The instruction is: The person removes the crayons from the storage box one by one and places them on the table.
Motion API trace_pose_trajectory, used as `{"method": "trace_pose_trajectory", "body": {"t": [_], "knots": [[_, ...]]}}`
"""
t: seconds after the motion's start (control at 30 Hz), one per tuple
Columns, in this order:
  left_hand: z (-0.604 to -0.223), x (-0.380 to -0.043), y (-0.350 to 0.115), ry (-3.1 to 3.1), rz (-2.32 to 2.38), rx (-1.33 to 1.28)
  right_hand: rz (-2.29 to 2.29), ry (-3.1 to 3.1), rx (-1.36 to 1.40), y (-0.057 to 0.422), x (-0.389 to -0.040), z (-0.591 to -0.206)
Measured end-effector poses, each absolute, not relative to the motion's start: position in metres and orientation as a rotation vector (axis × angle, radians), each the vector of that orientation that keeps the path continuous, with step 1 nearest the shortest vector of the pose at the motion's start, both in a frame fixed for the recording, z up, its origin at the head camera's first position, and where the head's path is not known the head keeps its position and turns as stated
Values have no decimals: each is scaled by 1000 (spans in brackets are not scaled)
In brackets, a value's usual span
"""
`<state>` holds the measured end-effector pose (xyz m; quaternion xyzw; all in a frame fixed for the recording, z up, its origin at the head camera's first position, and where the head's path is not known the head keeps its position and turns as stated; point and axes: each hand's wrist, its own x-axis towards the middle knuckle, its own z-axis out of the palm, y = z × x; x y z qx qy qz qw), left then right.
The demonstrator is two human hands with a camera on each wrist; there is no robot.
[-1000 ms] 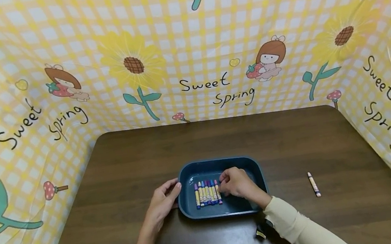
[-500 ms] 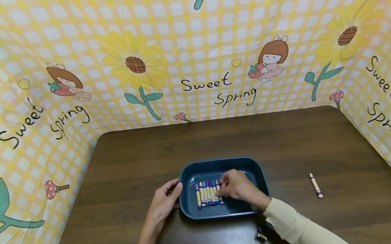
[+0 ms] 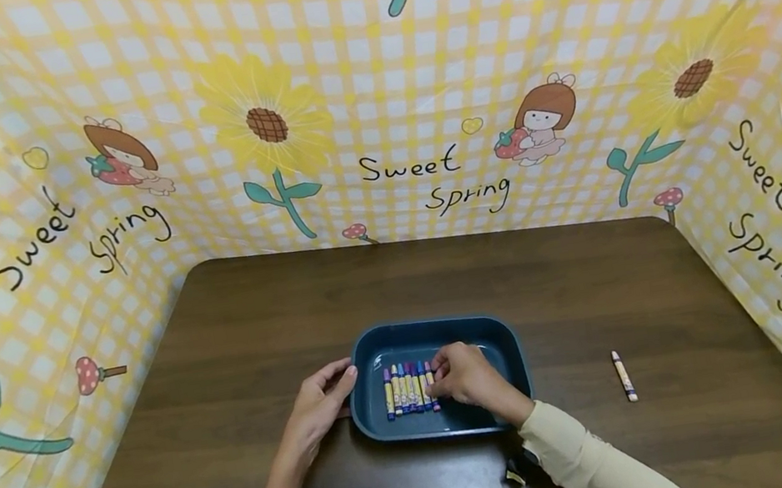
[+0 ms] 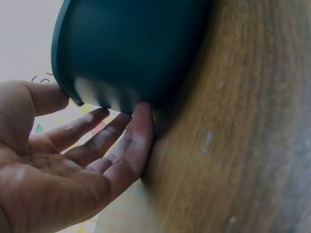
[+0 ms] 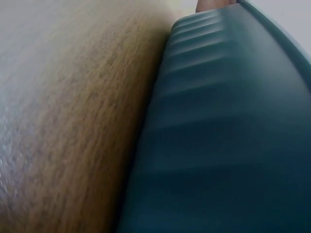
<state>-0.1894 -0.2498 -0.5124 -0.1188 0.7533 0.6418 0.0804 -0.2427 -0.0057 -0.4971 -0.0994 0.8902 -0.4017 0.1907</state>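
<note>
In the head view a dark blue tray [image 3: 463, 423] holds a side-by-side row of several crayons [image 3: 403, 394] with yellowish wrappers. My left hand [image 3: 319, 406] is at the tray's left end. The left wrist view shows its thumb at the rim and its extended fingertips against the outer wall [image 4: 126, 58]. Inside the tray my right hand [image 3: 473, 375] has its fingers bent, thumb and fingertips at the rightmost crayon [image 3: 435, 402] of the row. The right wrist view shows mostly the tray's ribbed outer wall [image 5: 209, 107], with the right fingers out of sight.
A single white-wrapped crayon [image 3: 624, 376] lies on the brown wooden table [image 3: 280, 311], right of the tray. Yellow checked cloth [image 3: 369, 95] with flower prints stands around the table's back and sides.
The right thumb has come in over the rightmost crayon, from beside it. The left hand keeps its place at the tray's end. The whole head view shifts slightly.
</note>
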Motion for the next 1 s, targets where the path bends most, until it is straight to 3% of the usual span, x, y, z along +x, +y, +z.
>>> {"method": "trace_pose_trajectory", "body": {"t": [1.0], "knots": [[-513,-185,-247,2303,1898,-354,-1109,2579,-443,-11,-232,-502]]}}
